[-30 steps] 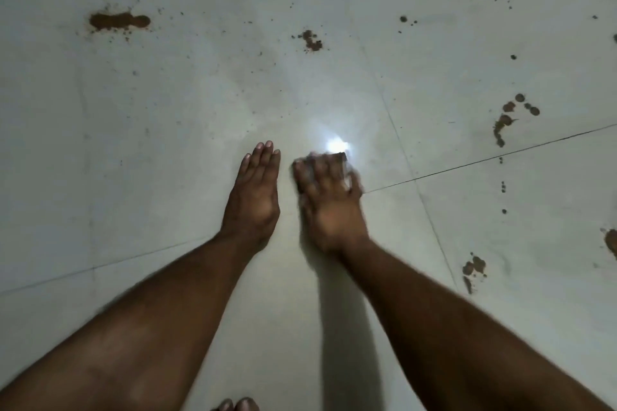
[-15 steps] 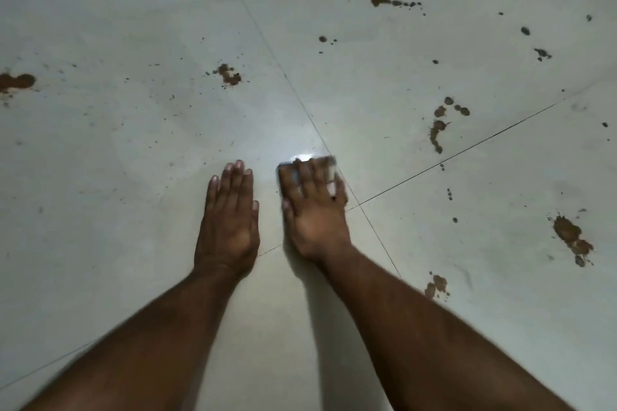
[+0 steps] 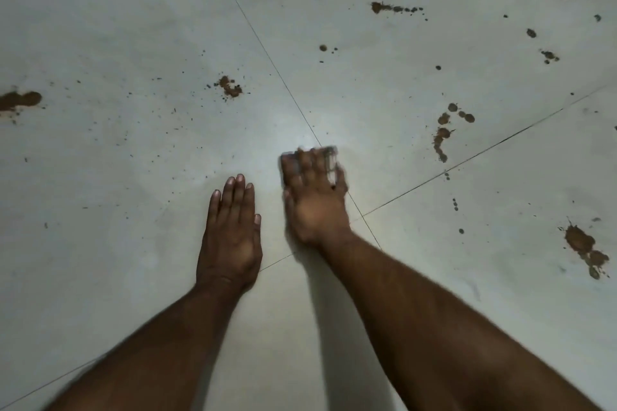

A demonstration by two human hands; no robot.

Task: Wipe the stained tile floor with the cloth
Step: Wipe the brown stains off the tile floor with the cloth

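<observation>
Under the right hand [image 3: 315,197] lay the cloth [image 3: 329,158], pressed flat to the floor [image 3: 133,27] by straight, spread fingers; only a blurred strip of it showed past the fingertips and along the hand's right edge. That hand sat where two tile joints crossed. Just beside it, apart from it, the left hand [image 3: 230,237] rested palm down on the tile, fingers straight and together, holding nothing. Brown stains spotted the pale tiles around: a small splatter [image 3: 229,87] ahead of the left hand, a dark smear [image 3: 18,101] at the far left edge, a curved trail of blots [image 3: 445,130] right of the cloth, and a larger patch [image 3: 582,245] near the right edge.
</observation>
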